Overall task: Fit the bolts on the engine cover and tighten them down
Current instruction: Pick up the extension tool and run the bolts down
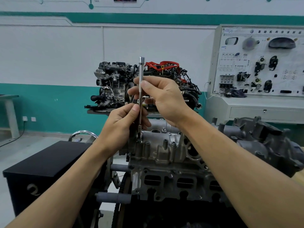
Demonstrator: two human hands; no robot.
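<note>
Gripping the upright extension bar [141,89], left hand [123,127] low, right hand [162,97] higher; tip meets engine cover [164,152].

Engine cover [164,152]: grey cast metal, lying flat.
Bolt [139,141]: seated at the cover's left end.
Extension bar [141,69]: chrome, upright, tip on the bolt.

Near engine [164,162] was carried at its left end on two grey stand bars [115,197]. A black cabinet [41,170] stood just left of the stand. A cable [10,141] lay on the pale floor [32,148] by the wall. Behind, a grey plate [97,111] bore two engines [113,86]. On the console [263,111] ledge lay a dark bundle [236,92].
</note>
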